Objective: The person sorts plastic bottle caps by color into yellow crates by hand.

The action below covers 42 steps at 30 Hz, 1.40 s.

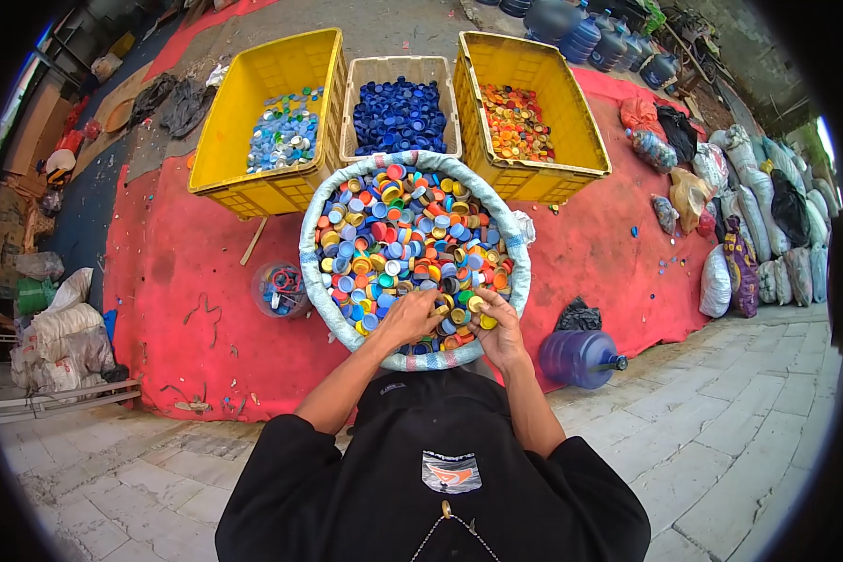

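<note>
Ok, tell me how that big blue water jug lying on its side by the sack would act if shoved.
The blue water jug lies on its round side, so it would likely roll. It looks empty, so probably light. Its rigid-looking plastic should hold shape.

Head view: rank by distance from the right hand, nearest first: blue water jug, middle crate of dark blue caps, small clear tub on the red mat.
From the right hand:
1. Blue water jug, lying just to its right.
2. Small clear tub, off to the left, past the sack.
3. Middle crate of dark blue caps, straight ahead beyond the sack.
</note>
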{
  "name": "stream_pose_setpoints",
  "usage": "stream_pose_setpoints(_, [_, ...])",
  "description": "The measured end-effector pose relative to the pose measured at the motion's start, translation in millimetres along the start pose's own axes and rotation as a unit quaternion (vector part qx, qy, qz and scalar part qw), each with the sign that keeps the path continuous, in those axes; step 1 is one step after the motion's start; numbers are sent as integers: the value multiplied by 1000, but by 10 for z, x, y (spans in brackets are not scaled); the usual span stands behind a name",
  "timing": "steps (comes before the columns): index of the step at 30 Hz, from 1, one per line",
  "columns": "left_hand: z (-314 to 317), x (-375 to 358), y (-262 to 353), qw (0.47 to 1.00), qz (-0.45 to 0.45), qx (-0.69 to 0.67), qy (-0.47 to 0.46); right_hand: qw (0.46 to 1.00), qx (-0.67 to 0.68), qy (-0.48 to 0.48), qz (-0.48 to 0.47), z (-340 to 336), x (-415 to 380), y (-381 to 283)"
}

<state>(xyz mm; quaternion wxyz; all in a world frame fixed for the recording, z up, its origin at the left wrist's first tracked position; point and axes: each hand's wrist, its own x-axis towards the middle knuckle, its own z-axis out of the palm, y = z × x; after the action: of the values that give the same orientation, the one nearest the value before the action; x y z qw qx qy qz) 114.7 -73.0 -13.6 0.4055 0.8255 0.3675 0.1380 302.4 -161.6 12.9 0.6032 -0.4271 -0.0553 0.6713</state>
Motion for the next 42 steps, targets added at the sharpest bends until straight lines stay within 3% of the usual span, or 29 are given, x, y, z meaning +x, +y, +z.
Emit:
stream_pose_setpoints(4, [-135, -66, 18, 980, -118, -160, 24, 1000, -7, 3, 3, 89, -8, 3])
stream_pose_setpoints(8, [-130, -193, -155, 908, -136, -393, 53, 1000, 3, 0, -1, 213, -4, 34])
stream_pose_setpoints(9, [-200, -223, -168, 857, -176, -484, 18, 1000, 4, 0, 0, 224, 12, 54])
stream_pose_setpoints(12, [-284, -321, -108, 692, -212, -688, 55, 1000, -7, -5, 7, 305, 28, 74])
stream_pose_setpoints(16, [-268, -370, -244, 540, -137, -829, 35, 1000, -18, -9, 16, 389, 28, 133])
stream_pose_setpoints(20, [-227, -371, -285, 417, -128, -898, 52, 1000, -7, -20, 20, 449, 42, 216])
stream_pose_setpoints(24, [-135, -338, -345, 407, -152, -895, 99, 999, -6, -24, 29, 467, 20, 251])
stream_pose_setpoints(28, [-178, -233, -185, 469, -186, -857, 105, 999, 32, -27, 17, 438, 44, 196])
stream_pose_setpoints(30, [-209, -165, -87, 453, -172, -870, 91, 998, 61, -30, 16, 453, 70, 88])
stream_pose_setpoints(36, [-140, 259, 309, 489, -137, -859, 68, 992, 98, -51, -56, 273, 209, -321])
stream_pose_setpoints(39, [21, 652, 560, 466, -125, -875, 51, 988, 112, -50, -90, 70, 179, -722])
stream_pose_setpoints(42, [220, 1111, 828, 395, -127, -909, 38, 987, 109, -35, -116, -349, 298, -1092])
